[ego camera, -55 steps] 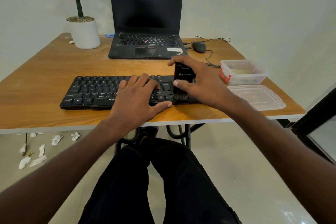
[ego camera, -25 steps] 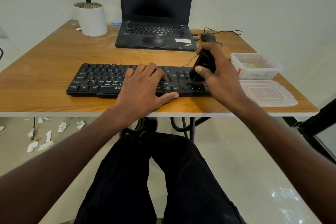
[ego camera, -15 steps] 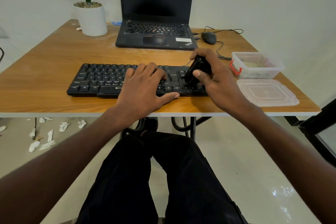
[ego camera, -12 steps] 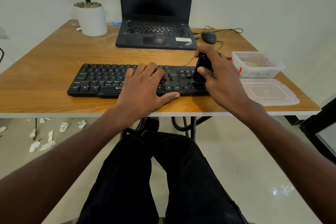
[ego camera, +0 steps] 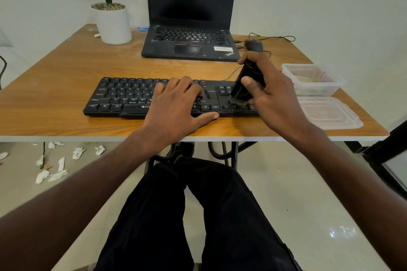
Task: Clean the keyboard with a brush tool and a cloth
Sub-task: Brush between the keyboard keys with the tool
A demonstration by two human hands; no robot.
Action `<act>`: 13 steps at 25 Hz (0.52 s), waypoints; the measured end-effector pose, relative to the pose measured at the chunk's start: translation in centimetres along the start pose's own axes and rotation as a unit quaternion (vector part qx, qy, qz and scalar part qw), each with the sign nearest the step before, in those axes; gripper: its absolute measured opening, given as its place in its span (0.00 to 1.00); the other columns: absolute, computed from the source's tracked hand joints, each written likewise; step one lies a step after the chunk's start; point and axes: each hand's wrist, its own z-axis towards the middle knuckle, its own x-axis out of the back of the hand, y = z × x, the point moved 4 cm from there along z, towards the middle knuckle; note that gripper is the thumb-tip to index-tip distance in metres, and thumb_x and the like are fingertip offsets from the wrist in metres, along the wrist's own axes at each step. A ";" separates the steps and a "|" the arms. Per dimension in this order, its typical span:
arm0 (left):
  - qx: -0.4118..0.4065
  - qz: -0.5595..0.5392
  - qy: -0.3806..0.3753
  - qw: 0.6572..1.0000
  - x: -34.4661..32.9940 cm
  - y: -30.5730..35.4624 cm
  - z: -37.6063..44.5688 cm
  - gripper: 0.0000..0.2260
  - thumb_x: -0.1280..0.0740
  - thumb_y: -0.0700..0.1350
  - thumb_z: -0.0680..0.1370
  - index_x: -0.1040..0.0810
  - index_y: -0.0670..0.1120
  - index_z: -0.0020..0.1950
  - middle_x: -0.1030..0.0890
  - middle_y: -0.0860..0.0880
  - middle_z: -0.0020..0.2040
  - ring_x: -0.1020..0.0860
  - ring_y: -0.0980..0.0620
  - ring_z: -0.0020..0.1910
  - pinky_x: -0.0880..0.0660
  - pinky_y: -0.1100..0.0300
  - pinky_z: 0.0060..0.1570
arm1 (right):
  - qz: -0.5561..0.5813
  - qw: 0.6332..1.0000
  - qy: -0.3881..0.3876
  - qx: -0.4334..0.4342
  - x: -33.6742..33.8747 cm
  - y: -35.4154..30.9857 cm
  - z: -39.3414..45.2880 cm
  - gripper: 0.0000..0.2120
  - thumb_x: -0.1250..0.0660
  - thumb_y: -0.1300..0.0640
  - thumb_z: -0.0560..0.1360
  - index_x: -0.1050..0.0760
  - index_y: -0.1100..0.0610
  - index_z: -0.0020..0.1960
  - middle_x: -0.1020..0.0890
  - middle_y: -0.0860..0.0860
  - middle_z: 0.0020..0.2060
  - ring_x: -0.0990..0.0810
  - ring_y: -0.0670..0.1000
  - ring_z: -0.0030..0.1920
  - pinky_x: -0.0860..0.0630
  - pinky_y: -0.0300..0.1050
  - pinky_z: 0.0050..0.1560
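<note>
The brushing stage looks to be under way, with no cloth clearly in sight, so wiping seems left to do. The right hand (ego camera: pixel 271 94) grips a black block-shaped brush tool (ego camera: pixel 243 86), thumb across its front, bristles down on the right-hand keys of the flat black plastic keyboard (ego camera: pixel 123 97) near the wooden table's (ego camera: pixel 55 86) front edge. The left hand (ego camera: pixel 174 105) lies flat, fingers spread, steadying the keys. Half a second ago the brush stood slightly further right and more upright; it has since tilted and worked leftward.

The keyboard (ego camera: pixel 136 97) lies on the table (ego camera: pixel 55 94) before the laptop (ego camera: pixel 189 28), containers (ego camera: pixel 312 79) to its right.
</note>
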 end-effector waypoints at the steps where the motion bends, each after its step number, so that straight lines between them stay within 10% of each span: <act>1: 0.000 -0.002 0.000 1.000 0.0 0.0 0.0 0.30 0.42 0.76 0.76 0.24 0.55 0.65 0.26 0.53 0.62 0.28 0.49 0.63 0.34 0.48 0.64 | 0.027 1.000 -0.002 0.007 -0.3 0.0 -0.1 0.17 0.37 0.60 0.84 0.30 0.44 0.69 0.22 0.50 0.59 0.20 0.50 0.60 0.16 0.47 0.52; 13: 0.002 0.000 0.006 1.000 0.0 0.0 0.0 0.31 0.43 0.76 0.76 0.24 0.55 0.64 0.26 0.53 0.61 0.28 0.49 0.62 0.35 0.47 0.63 | 0.002 0.994 -0.090 -0.055 2.0 0.4 1.1 0.15 0.39 0.60 0.85 0.27 0.42 0.65 0.23 0.43 0.55 0.22 0.48 0.57 0.18 0.47 0.50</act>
